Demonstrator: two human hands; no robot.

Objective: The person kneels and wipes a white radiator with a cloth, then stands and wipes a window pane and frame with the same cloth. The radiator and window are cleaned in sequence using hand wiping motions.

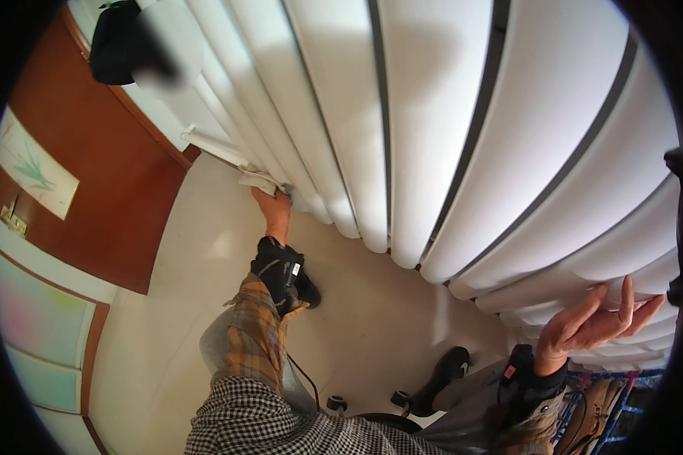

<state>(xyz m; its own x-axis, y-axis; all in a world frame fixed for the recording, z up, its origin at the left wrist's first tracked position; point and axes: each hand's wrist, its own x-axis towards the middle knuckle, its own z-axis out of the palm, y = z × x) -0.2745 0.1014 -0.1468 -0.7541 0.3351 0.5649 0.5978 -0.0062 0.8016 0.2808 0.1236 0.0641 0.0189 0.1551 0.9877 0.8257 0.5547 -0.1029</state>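
A large white column radiator (440, 98) fills the upper right, its rounded columns parted by dark gaps. Low at its left end, my left hand (272, 208) is closed on a pale cloth (259, 180), pressed close to the radiator's lower pipework. Part of the cloth is hidden behind the fingers. On the far right, my right hand (596, 322) is held with its fingers spread beside the radiator's columns. Nothing is in it, and whether the fingertips touch the radiator I cannot tell.
A reddish-brown door (102, 144) with a plant picture stands left, above a frosted glass panel (38, 318). Below me are a black shoe (448, 371) and a caster wheel (336, 403). A blue wire rack (626, 409) is lower right. A dark blurred shape (118, 45) is upper left.
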